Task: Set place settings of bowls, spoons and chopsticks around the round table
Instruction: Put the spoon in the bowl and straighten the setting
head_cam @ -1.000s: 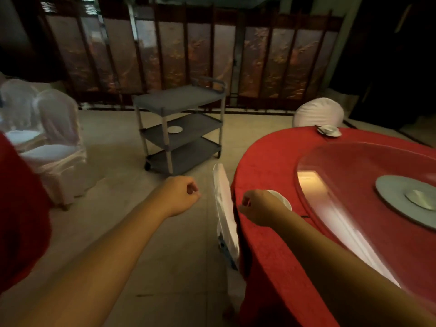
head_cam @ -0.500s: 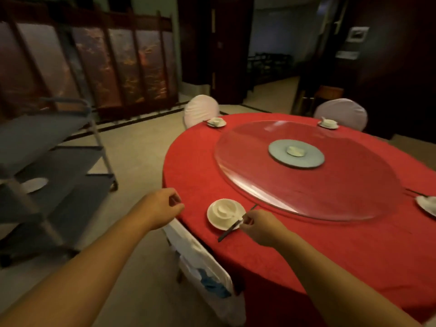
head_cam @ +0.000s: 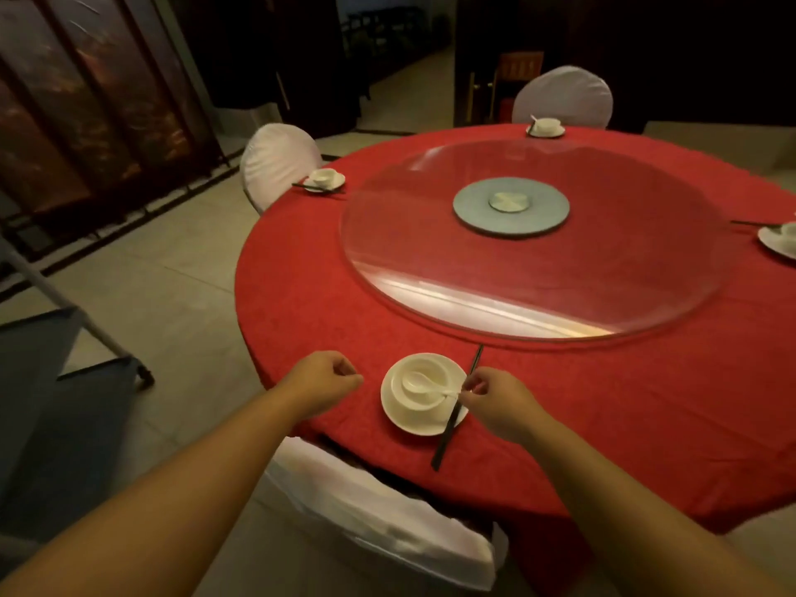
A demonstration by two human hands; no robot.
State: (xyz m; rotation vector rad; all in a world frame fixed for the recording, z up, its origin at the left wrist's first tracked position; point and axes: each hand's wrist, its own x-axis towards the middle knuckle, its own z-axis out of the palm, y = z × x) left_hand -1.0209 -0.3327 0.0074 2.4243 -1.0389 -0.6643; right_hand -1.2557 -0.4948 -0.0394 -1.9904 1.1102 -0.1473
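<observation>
Pinched between your right hand's [head_cam: 495,400] thumb and fingertips is the handle end of the white spoon [head_cam: 424,385], whose scoop lies inside the bowl [head_cam: 420,387]; the grip is closed tight on that handle. Your right forearm reaches in from the lower right, wrist low over the red bench [head_cam: 603,402]. Your left hand [head_cam: 325,383] hangs above the bench edge, fingers curled into a loose fist with nothing in it. The bowl sits on a white saucer [head_cam: 424,420] near the bench edge in front of you. Dark chopsticks [head_cam: 456,409] lie along the saucer's right rim, passing under your right fingers. A white-covered chair [head_cam: 379,510] stands tucked below this setting. Beyond lies the glass turntable [head_cam: 534,239]. Three more settings lie around the bench: far left [head_cam: 323,179], far side [head_cam: 545,126], right edge [head_cam: 779,239].
</observation>
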